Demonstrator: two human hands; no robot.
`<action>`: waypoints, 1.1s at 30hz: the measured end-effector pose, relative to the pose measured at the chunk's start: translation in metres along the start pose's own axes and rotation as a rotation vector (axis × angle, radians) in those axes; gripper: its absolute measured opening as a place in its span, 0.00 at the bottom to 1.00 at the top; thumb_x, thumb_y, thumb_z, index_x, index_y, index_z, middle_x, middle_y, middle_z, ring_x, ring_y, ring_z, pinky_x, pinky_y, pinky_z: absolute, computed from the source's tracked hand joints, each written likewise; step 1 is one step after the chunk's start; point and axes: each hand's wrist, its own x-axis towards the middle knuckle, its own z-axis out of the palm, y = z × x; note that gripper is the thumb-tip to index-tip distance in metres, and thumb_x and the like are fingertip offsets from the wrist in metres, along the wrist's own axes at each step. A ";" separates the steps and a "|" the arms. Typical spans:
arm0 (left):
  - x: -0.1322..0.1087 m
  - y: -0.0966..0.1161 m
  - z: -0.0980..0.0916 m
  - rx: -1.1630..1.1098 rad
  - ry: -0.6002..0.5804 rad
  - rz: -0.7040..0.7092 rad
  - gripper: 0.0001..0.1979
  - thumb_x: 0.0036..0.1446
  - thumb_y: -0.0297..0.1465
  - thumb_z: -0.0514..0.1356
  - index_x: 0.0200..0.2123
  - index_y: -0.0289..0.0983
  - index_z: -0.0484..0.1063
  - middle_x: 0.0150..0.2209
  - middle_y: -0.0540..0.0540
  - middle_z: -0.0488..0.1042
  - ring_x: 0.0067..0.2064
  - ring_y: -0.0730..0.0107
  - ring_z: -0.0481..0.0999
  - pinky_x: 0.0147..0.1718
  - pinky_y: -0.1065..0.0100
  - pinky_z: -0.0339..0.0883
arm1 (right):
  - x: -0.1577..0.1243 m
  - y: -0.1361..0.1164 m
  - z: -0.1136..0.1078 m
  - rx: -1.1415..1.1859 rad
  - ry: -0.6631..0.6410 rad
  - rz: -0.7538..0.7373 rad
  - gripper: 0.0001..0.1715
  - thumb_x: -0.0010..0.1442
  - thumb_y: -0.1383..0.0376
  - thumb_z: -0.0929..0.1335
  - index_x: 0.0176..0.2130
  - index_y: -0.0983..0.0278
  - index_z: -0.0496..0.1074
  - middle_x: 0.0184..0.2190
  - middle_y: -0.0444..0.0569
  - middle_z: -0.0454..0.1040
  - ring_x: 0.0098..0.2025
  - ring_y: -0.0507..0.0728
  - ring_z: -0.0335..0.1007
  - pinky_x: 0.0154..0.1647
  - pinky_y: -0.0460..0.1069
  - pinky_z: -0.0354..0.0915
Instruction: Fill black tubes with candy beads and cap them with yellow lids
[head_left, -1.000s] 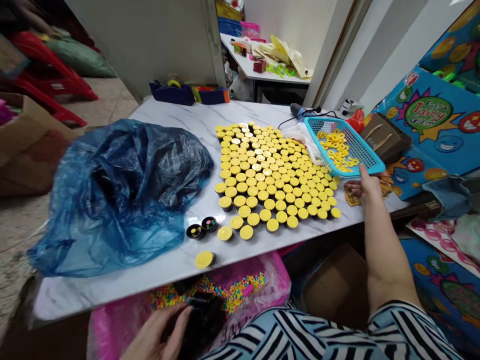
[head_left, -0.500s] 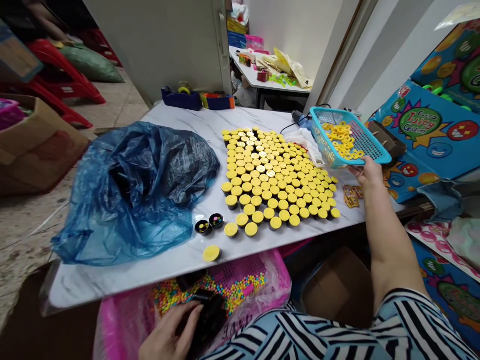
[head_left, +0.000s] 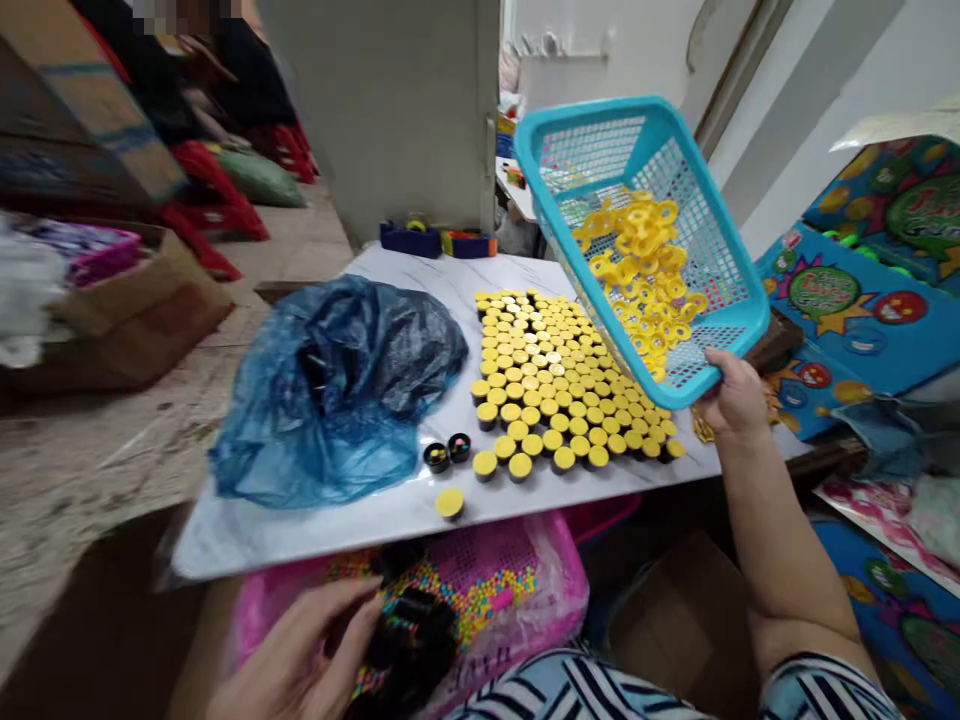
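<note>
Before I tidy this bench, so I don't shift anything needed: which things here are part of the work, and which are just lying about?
Part of the work: right hand holding a teal mesh basket of yellow rings; yellow-topped black cups in rows; left hand beside a dark object over coloured beads.

Lying about: blue plastic bag; navy holder; Juicy Gum printed boards.

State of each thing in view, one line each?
right hand, gripping basket corner
teal mesh basket, raised, tilted
yellow rings, piled inside basket
yellow-topped cups, packed in a grid on the marble table
yellow disc, lying apart
blue plastic bag, crumpled
left hand, at a dark clump above pink tub of beads
</note>
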 end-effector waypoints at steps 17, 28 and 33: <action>0.075 0.084 -0.061 -0.947 0.316 0.094 0.54 0.47 0.61 0.70 0.73 0.55 0.55 0.76 0.44 0.52 0.74 0.44 0.59 0.63 0.53 0.74 | -0.187 0.048 0.103 -0.110 -0.560 0.407 0.19 0.52 0.57 0.80 0.39 0.62 0.75 0.32 0.45 0.82 0.29 0.57 0.81 0.30 0.52 0.81; 0.082 0.090 -0.040 -0.782 0.275 0.178 0.47 0.57 0.53 0.70 0.73 0.52 0.52 0.67 0.42 0.67 0.71 0.52 0.66 0.67 0.54 0.68 | -0.212 0.057 0.135 -0.034 -0.667 0.415 0.23 0.56 0.53 0.79 0.45 0.61 0.74 0.37 0.44 0.84 0.33 0.57 0.83 0.33 0.54 0.83; 0.087 0.089 -0.027 -0.704 0.325 0.277 0.54 0.53 0.46 0.75 0.74 0.55 0.46 0.70 0.42 0.63 0.69 0.52 0.68 0.69 0.51 0.65 | -0.213 0.050 0.133 -0.049 -0.672 0.401 0.21 0.56 0.52 0.78 0.43 0.60 0.75 0.38 0.45 0.84 0.34 0.58 0.83 0.34 0.55 0.83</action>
